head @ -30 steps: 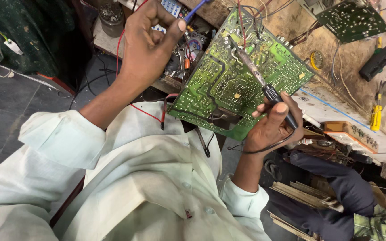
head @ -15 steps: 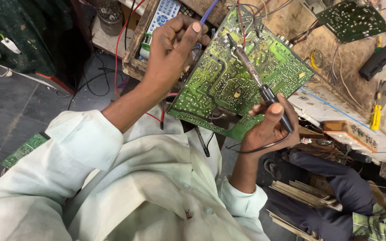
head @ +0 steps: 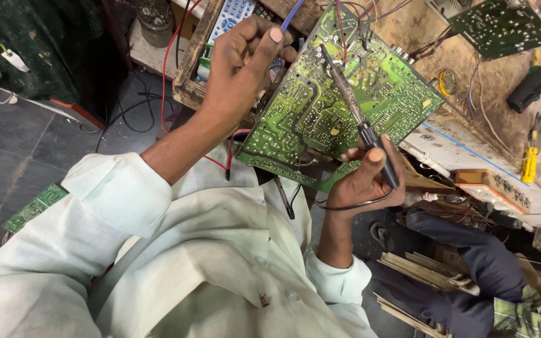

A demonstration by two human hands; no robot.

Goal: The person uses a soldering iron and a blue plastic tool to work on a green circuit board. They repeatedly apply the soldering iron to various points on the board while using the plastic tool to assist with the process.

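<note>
Left hand (head: pixel 245 69) (fingers pinched) has come down beside the circuit board (head: pixel 320 106).

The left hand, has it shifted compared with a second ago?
Yes. The left hand has moved right, toward the green circuit board, and now touches its left edge.

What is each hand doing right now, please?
Left hand: closed, gripping the edge of the green circuit board.
Right hand: closed, holding the soldering iron over the board.
</note>
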